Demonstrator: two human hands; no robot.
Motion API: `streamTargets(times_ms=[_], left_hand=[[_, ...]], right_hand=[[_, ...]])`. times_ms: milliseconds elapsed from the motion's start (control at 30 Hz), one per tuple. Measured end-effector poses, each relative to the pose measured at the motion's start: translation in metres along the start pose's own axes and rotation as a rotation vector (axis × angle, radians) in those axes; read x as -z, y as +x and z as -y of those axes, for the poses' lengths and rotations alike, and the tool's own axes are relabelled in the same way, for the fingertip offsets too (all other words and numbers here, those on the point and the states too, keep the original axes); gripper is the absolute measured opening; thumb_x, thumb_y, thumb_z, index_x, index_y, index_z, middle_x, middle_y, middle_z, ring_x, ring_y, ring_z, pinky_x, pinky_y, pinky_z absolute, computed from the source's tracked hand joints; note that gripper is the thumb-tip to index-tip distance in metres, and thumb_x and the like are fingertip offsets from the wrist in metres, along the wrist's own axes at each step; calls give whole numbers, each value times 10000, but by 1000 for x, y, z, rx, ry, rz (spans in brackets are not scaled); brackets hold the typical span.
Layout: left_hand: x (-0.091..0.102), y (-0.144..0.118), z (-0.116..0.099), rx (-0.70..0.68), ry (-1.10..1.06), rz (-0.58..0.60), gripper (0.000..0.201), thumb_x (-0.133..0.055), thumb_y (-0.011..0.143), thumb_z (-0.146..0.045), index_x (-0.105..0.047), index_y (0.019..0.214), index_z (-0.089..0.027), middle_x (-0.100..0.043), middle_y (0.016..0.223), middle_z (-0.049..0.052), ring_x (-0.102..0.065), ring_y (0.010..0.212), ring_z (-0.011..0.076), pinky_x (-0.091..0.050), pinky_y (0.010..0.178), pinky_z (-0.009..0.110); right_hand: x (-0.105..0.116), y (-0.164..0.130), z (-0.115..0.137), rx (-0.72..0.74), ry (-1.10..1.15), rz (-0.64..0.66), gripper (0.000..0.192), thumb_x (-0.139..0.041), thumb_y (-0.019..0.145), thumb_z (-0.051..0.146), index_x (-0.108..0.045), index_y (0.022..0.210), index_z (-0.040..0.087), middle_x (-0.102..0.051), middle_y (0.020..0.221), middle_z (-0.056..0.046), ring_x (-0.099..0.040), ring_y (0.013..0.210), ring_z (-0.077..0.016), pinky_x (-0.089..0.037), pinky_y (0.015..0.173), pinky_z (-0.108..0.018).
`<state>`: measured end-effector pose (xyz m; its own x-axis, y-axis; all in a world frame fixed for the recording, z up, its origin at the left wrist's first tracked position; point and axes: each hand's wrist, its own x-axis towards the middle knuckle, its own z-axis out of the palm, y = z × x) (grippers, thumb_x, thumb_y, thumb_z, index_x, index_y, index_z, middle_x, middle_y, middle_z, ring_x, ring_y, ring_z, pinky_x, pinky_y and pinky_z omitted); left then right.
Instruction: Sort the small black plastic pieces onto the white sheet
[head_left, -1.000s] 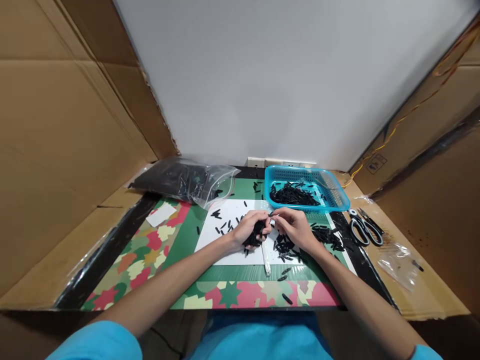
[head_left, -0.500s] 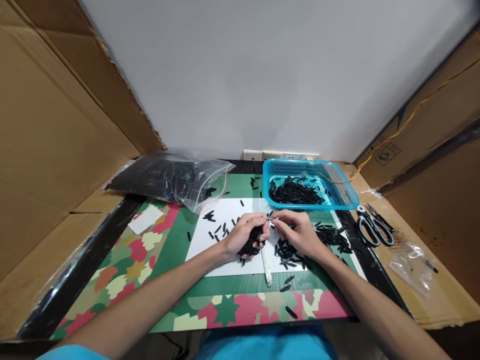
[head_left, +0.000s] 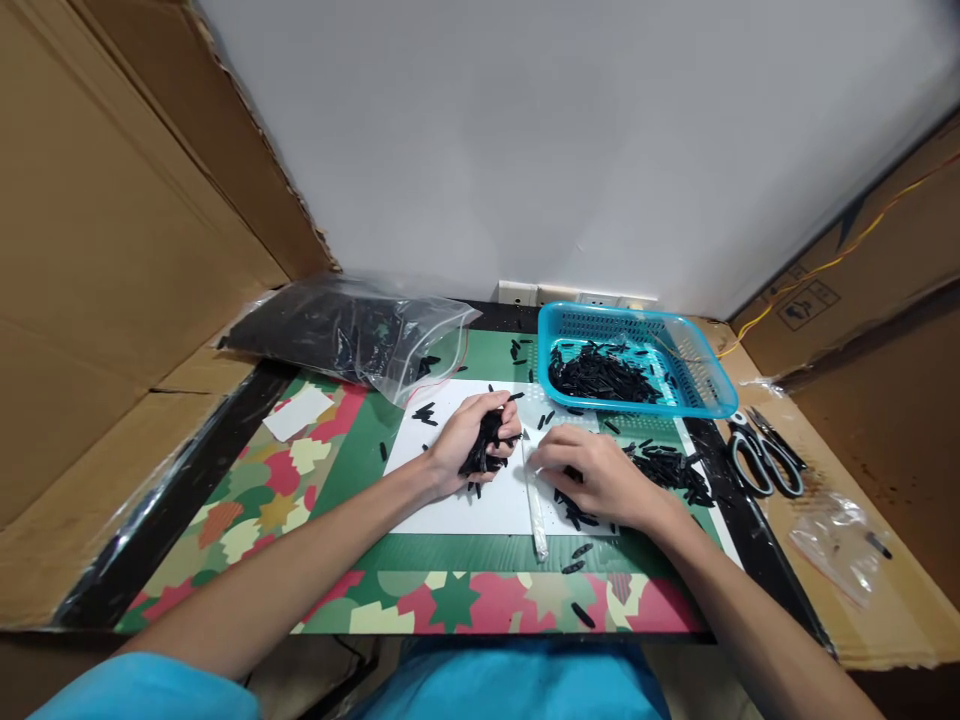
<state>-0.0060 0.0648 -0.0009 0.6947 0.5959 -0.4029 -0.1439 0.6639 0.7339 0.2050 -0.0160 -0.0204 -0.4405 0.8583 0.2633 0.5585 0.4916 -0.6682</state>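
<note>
I held my left hand curled shut around a bundle of small black pieces, resting over the white sheet, so the stock stayed gathered in one fist and within reach of the other hand. My right hand lay palm down on the right part of the white sheet, fingers loosely extended and flat over a loose pile of black pieces; whether a piece was pinched under the fingertips I could not tell, since the hand covered that spot. A white strip lay lengthwise on the white sheet between the two hands, placed where either hand could meet it. Scattered black pieces lay on the white sheet to the left of my left hand. Beyond the white sheet, to its far right, the blue basket held a heap of black pieces, close enough to serve as a bin. Beyond the sheet's far left corner lay the clear zip bag of black stock, its mouth turned toward the sheet. Scissors lay well to the right of the sheet, clear of both hands. The sheet rested on a patterned mat.
</note>
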Motion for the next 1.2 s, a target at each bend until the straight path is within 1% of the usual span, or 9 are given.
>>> streamTargets(times_ms=[100,233,467,600,700,800,867,933,1200], left_hand=[[4,-1,-4,-16,-37,-15,339,-637,920,-483,-462,804,-216,-389,699,-79,-302,432,53,-266,253,116],[6,-1,-3,34,-50,9,359,-628,917,-497,-467,777,-208,-378,677,-77,-275,415,50,-251,247,126],[4,1,8,-19,46,34,349,-652,918,-504,-483,822,-214,-419,712,-64,-339,433,55,-260,248,120],[1,0,13,-26,127,50,350,-646,922,-512,-491,832,-213,-436,710,-59,-359,438,57,-274,251,121],[0,0,13,-44,162,48,353,-631,929,-520,-490,826,-213,-451,711,-53,-372,436,60,-269,250,123],[0,1,15,-49,179,44,356,-619,934,-526,-485,822,-216,-460,710,-49,-384,433,65,-257,252,129],[1,2,17,-65,208,47,365,-611,940,-533,-488,816,-213,-471,701,-45,-399,437,69,-245,268,130],[1,4,21,-120,275,56,391,-604,951,-537,-494,790,-198,-495,686,-34,-428,454,67,-262,312,130],[-2,6,25,-271,432,111,506,-610,941,-599,-481,694,-177,-512,632,-23,-435,489,57,-357,457,174]], right_hand=[[-1,2,7,115,-125,172,245,-558,1030,154,-741,1154,259,-670,1183,-80,-605,1081,-213,-511,897,-327],[0,2,18,104,-211,211,163,-618,1007,194,-723,1122,241,-629,1246,-96,-554,1096,-243,-516,922,-380],[7,1,28,64,-97,408,12,-672,981,215,-660,983,217,-658,1088,-58,-539,1013,-220,-481,882,-342],[8,0,24,55,3,388,85,-608,1012,167,-638,946,211,-672,948,-27,-571,941,-196,-465,904,-351],[10,-4,18,26,168,214,74,-594,1024,192,-610,955,213,-652,942,-22,-590,868,-170,-491,799,-303],[10,-7,16,-16,288,-239,36,-614,1015,223,-585,1032,236,-613,923,-13,-588,775,-147,-502,680,-268],[9,-6,16,-39,357,-560,211,-629,998,206,-551,1184,269,-597,922,-4,-606,750,-144,-523,637,-262],[8,-4,18,-40,407,-744,386,-642,980,178,-497,1317,296,-590,915,4,-636,732,-148,-556,620,-274],[-5,-5,14,-58,282,-851,182,-620,1001,247,-512,1144,279,-581,1010,-44,-716,848,-190,-646,661,-331]])
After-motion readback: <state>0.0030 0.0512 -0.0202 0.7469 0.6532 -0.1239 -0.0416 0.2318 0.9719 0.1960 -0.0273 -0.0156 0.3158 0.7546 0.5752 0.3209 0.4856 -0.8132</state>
